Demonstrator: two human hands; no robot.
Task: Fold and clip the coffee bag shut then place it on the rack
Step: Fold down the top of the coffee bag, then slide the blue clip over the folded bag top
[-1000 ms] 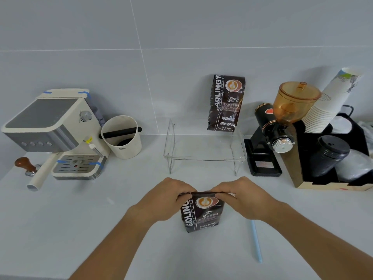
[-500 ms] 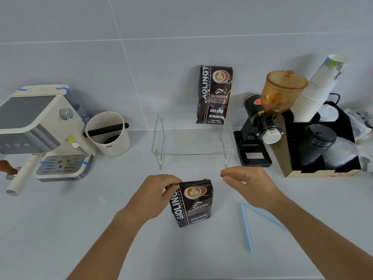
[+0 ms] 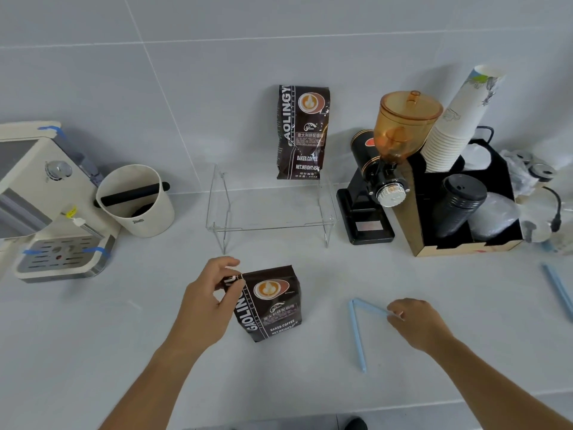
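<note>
A dark brown coffee bag (image 3: pixel 273 305) stands on the white counter with its top folded down. My left hand (image 3: pixel 207 302) pinches the bag's folded top at its left corner. To the right lies a light blue clip (image 3: pixel 356 336), spread in a V. My right hand (image 3: pixel 418 324) is on the end of its upper arm, fingers closed on it. The clear acrylic rack (image 3: pixel 273 226) stands behind the bag against the wall, and a second, taller coffee bag (image 3: pixel 302 131) stands on its back right part.
An espresso machine (image 3: pixel 46 197) and a cream knock box (image 3: pixel 136 203) are at the left. Right of the rack are a black grinder (image 3: pixel 384 169) and a black organiser (image 3: pixel 465 243) with paper cups and lids. Another blue clip (image 3: pixel 558 290) lies at the far right.
My right hand let go of the bag's top and moved right and down onto the blue clip. My left hand stayed on the folded top.
</note>
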